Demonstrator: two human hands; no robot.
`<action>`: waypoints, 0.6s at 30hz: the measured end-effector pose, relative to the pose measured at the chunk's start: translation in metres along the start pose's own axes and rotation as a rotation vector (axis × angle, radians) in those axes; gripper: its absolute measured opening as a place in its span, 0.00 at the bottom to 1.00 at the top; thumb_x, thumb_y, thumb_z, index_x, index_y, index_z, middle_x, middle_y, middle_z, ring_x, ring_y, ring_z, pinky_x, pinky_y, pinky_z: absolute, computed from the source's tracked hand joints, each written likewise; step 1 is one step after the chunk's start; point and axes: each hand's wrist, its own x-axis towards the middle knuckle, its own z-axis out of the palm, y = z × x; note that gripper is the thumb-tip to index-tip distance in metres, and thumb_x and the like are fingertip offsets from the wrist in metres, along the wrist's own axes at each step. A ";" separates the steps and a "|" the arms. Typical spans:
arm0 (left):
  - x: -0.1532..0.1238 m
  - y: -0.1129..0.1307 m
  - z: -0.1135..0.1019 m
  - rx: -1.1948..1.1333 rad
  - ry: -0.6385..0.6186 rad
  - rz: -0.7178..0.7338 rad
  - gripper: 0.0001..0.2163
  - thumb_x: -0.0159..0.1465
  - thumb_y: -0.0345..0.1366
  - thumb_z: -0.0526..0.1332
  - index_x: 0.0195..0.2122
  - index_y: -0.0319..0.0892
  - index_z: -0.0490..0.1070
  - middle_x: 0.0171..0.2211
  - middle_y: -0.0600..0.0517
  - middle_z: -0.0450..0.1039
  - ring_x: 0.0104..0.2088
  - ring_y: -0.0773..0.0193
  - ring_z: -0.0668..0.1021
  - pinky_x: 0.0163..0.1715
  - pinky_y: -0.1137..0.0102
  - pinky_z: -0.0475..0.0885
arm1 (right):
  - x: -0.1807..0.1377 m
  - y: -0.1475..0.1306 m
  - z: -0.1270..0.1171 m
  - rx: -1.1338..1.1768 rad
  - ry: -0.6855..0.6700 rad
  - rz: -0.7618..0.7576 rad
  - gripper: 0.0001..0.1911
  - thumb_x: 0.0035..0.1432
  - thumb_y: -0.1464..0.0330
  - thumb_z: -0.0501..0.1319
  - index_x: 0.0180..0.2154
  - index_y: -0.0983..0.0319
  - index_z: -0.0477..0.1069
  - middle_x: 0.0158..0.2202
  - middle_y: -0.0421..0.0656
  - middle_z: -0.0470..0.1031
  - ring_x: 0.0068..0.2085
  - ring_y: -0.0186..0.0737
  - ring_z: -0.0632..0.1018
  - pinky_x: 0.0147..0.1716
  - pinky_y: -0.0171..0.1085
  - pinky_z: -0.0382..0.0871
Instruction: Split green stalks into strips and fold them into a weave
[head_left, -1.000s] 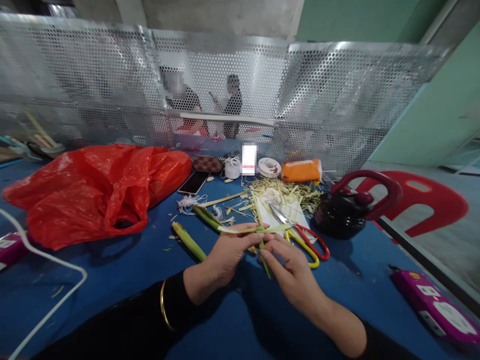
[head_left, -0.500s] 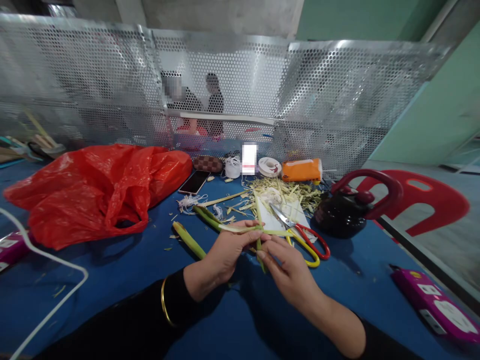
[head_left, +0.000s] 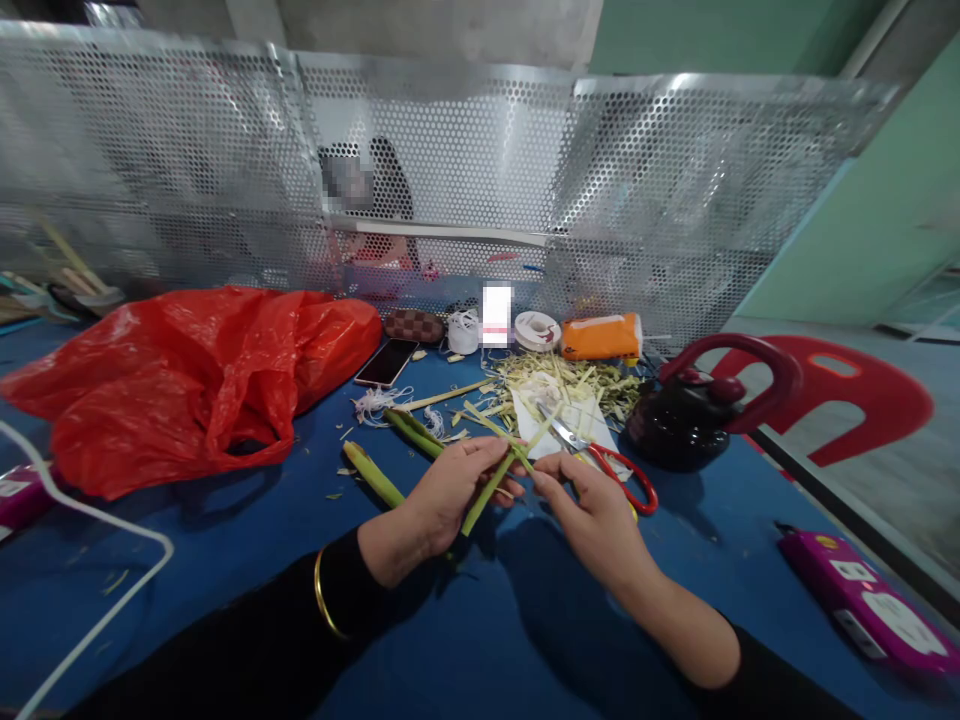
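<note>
Crossed green plant strips [head_left: 489,497] are held up over the table, meeting between my two hands. My left hand [head_left: 448,497] is closed with thumb and fingers pinching the strips near where they cross. From the other side, my right hand [head_left: 589,505] pinches the end of one strip between thumb and fingers. Behind my right hand lie scissors [head_left: 574,437] with red and yellow handles, the yellow loop mostly hidden. Two thick green stalks, a lighter one [head_left: 373,474] and a darker one [head_left: 412,432], lie left of and behind my left hand.
Plant shavings [head_left: 570,375] are heaped behind the scissors around a white paper. A dark kettle [head_left: 679,420] stands right, a red plastic bag [head_left: 187,380] left. A phone [head_left: 388,362], white tape roll [head_left: 537,331] and orange packet [head_left: 602,337] line the back before a perforated metal screen [head_left: 465,130].
The crossed strips have turned, now forming a slanted X instead of an upright cross. My right hand has shifted slightly right, covering more of the yellow scissor handle.
</note>
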 end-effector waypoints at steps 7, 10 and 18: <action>-0.003 -0.003 0.005 0.265 0.096 0.121 0.10 0.48 0.37 0.69 0.25 0.37 0.72 0.18 0.56 0.68 0.22 0.70 0.70 0.22 0.76 0.60 | -0.003 -0.002 0.008 0.072 -0.102 0.061 0.11 0.62 0.66 0.54 0.26 0.60 0.62 0.24 0.38 0.67 0.27 0.36 0.68 0.27 0.34 0.59; -0.004 -0.006 0.007 0.280 0.098 0.160 0.07 0.51 0.36 0.67 0.25 0.37 0.74 0.18 0.55 0.68 0.21 0.71 0.68 0.23 0.75 0.60 | -0.005 -0.003 0.008 0.048 -0.120 0.047 0.11 0.61 0.67 0.53 0.26 0.60 0.62 0.24 0.38 0.67 0.27 0.36 0.67 0.27 0.34 0.59; -0.005 -0.009 0.010 0.138 0.186 0.155 0.07 0.47 0.35 0.70 0.23 0.38 0.74 0.18 0.55 0.68 0.19 0.72 0.68 0.22 0.75 0.63 | -0.011 -0.006 0.008 0.056 -0.133 0.002 0.11 0.62 0.68 0.53 0.26 0.59 0.61 0.24 0.38 0.66 0.27 0.37 0.67 0.27 0.35 0.58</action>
